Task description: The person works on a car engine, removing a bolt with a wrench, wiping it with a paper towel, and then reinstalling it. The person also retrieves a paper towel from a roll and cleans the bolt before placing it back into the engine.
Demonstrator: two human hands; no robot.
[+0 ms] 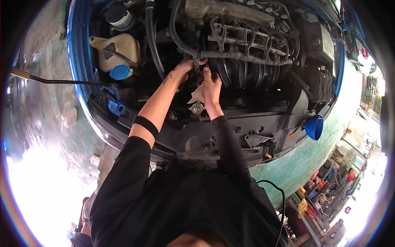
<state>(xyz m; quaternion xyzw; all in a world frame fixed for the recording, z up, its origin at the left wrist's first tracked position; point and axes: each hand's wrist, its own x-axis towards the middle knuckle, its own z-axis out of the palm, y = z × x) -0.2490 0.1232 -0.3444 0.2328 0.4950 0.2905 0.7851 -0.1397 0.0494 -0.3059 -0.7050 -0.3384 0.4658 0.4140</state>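
Fingers (pixel 203 61) of left hand (pixel 184 69) and right hand (pixel 211 85) are in the engine bay, near the wiring harness (pixel 230 54), left of the black intake manifold (pixel 251 75). Tips hidden; can't tell if clamped or apart. Silver radiator cap (pixel 197 108) sits nearer the body; tan fluid reservoir (pixel 117 49) well left.

From my end I see open room over the front panel (pixel 193 138) between the arms (pixel 158 101), but past the metal cap (pixel 197 108), the hose (pixel 152 45) leftward, cable bundle (pixel 247 57) ahead and black pipes (pixel 231 74) rightward crowd my left grip (pixel 184 68) and right grip (pixel 211 84).
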